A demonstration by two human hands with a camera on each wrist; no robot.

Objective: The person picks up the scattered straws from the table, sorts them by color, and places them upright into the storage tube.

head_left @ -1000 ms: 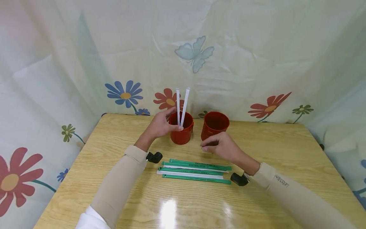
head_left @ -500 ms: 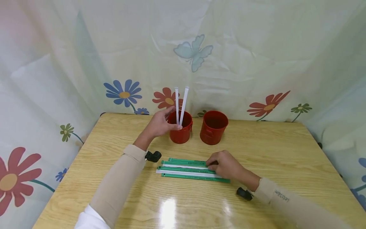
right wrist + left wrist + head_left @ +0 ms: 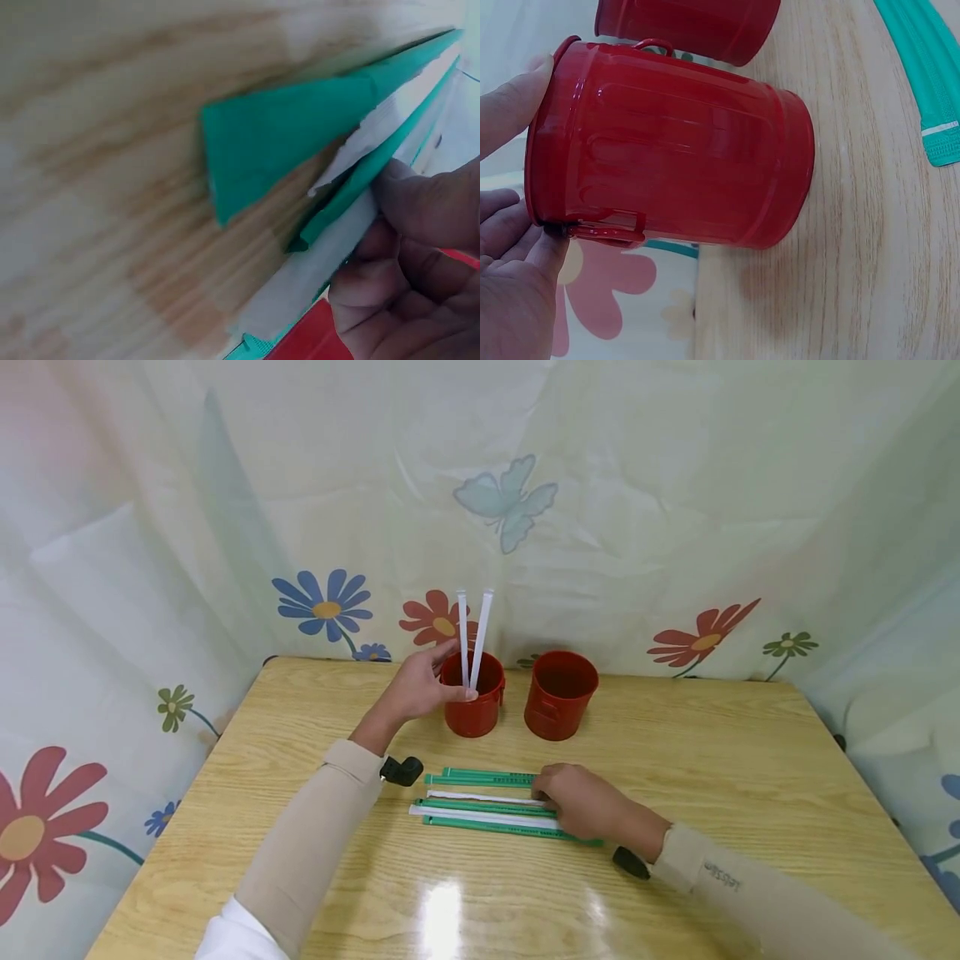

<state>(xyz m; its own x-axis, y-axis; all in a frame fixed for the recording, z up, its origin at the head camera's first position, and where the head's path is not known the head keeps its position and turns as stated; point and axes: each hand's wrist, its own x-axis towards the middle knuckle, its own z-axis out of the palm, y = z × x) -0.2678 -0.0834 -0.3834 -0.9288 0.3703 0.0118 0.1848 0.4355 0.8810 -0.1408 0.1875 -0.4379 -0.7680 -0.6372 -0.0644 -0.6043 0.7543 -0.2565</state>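
My left hand grips the rim of the left red bucket, thumb at the front and fingers behind. Two white wrapped straws stand in that bucket, leaning apart. On the table lie several green wrapped straws and white ones, roughly parallel. My right hand is low over their right ends. Its thumb and fingers close around a white wrapped straw in the right wrist view, though the exact contact is partly hidden. Green straws lie on both sides of that white one.
A second red bucket stands to the right of the held one, with a small gap between. The wooden table ends at a patterned cloth backdrop. A black wrist camera is fixed near each cuff.
My right hand has come down from in front of the right bucket to the straws. The two farthest green straws have shifted slightly away from the white one. The left hand stays on its bucket.
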